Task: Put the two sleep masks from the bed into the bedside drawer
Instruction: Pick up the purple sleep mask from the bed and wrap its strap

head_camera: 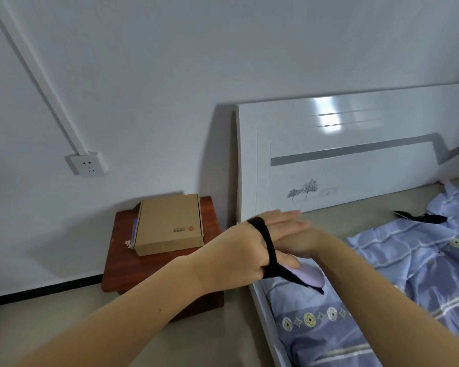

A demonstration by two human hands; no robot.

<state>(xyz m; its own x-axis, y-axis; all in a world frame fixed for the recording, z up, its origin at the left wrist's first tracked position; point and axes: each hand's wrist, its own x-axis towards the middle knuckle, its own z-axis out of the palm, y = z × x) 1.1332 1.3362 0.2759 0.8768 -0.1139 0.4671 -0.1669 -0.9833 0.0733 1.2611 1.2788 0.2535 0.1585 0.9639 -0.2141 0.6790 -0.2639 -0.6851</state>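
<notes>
While our left hand (239, 250) carried the lilac mask (306, 274) by its strap, looped over flat fingers, our right hand (300, 241) pressed against it, its grip unclear; the second mask (421, 218) lay rightward on the bed (382, 300), nearer our right, long axis crosswise.

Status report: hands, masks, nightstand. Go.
Left hand has the lilac mask, strap looped over it; right hand alongside. Second mask on the bed. Cardboard box on the nightstand.
</notes>
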